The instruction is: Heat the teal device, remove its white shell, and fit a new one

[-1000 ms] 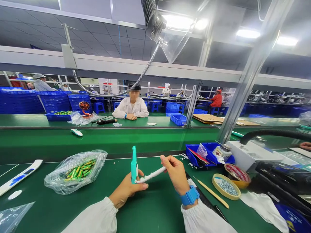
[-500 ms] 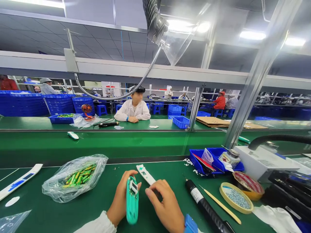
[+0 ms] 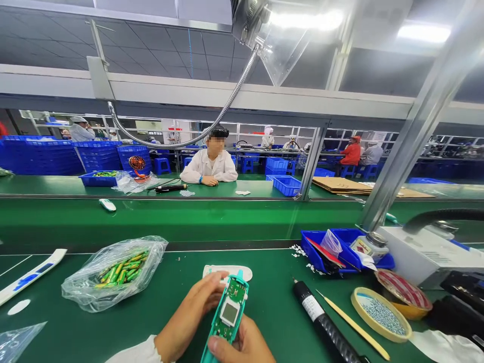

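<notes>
A teal plastic housing (image 3: 217, 335) is held upright-tilted in front of me, its open face showing a green circuit board (image 3: 236, 291) and a small grey display (image 3: 229, 312) in a white frame. My right hand (image 3: 247, 343) grips its lower part, thumb across the front edge. My left hand (image 3: 196, 302) has bent fingers against the housing's upper left side; some fingertips are hidden behind it. Just beyond both hands a white elongated cover (image 3: 244, 273) lies on the green bench, partly hidden by my left fingers and the housing's tip.
On the left lie a clear bag of green-yellow cylinders (image 3: 123, 269) and a white strip (image 3: 32, 277). At right are a black electric screwdriver (image 3: 325, 322), a yellow stick (image 3: 353, 325), a dish of small screws (image 3: 381, 310) and blue bins (image 3: 348, 244). A co-worker (image 3: 209, 164) sits opposite.
The housing has turned so its board and display face me, and my right hand has moved from the white cover onto the housing. The cover now lies crosswise. The view has shifted slightly.
</notes>
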Motion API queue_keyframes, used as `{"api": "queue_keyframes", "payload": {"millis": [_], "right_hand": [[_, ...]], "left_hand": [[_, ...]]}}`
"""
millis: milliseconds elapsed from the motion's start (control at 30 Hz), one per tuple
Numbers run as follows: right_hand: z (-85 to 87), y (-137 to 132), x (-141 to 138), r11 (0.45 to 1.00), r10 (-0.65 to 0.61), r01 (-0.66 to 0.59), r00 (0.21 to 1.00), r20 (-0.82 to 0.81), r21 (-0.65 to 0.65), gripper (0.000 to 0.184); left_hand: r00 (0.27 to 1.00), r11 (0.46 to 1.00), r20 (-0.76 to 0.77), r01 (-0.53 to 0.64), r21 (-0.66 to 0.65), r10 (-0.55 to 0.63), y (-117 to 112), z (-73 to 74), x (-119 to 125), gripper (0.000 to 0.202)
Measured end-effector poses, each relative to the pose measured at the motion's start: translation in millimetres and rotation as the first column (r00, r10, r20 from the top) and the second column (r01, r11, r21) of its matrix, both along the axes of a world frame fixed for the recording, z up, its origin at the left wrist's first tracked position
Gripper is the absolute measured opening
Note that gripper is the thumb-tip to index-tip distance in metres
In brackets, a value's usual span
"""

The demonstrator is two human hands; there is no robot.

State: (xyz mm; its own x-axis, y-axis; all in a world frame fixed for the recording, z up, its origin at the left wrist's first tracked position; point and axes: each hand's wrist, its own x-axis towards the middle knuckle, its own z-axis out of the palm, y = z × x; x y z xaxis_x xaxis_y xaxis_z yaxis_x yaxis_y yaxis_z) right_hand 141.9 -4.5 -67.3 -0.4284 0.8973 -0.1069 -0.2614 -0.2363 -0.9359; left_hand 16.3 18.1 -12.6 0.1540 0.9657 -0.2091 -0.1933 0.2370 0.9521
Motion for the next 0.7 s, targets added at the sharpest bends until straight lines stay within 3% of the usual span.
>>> {"api": "queue_keyframes", "payload": {"millis": [133,267,367,500,600,700], "right_hand": [[-7.8,4,-1,0.997,0.031,-0.034,0.998,0.048,0.067,0.067],[-10.5,0,-5,0.995,0.049,-0.054,0.997,0.063,0.089,0.070],[-3.3,-1,0,0.991,0.106,-0.113,0.989,0.100,0.074,0.072],[21.5,1,23,0.958,0.172,-0.250,0.894,0.413,0.142,0.038],[39.5,-1,46,0.952,-0.012,-0.185,0.774,0.633,0.245,0.025],[49.9,-10,74,0.955,-0.148,-0.068,0.733,0.664,0.288,0.026]], "left_hand": [[0.994,0.990,-0.064,-0.096,-0.104,0.089,-12,7.3,10,0.055],[0.976,0.984,-0.182,-0.139,-0.115,0.117,-18,11.0,17,0.065],[0.964,0.987,-0.249,-0.123,-0.102,0.095,-16,8.8,15,0.064],[0.930,1.000,-0.368,0.001,0.027,0.009,-9,4.6,9,0.051],[0.849,0.964,-0.519,0.211,0.161,-0.099,-8,5.0,8,0.042],[0.727,0.891,-0.652,0.419,0.173,-0.216,-14,5.0,12,0.037]]}}
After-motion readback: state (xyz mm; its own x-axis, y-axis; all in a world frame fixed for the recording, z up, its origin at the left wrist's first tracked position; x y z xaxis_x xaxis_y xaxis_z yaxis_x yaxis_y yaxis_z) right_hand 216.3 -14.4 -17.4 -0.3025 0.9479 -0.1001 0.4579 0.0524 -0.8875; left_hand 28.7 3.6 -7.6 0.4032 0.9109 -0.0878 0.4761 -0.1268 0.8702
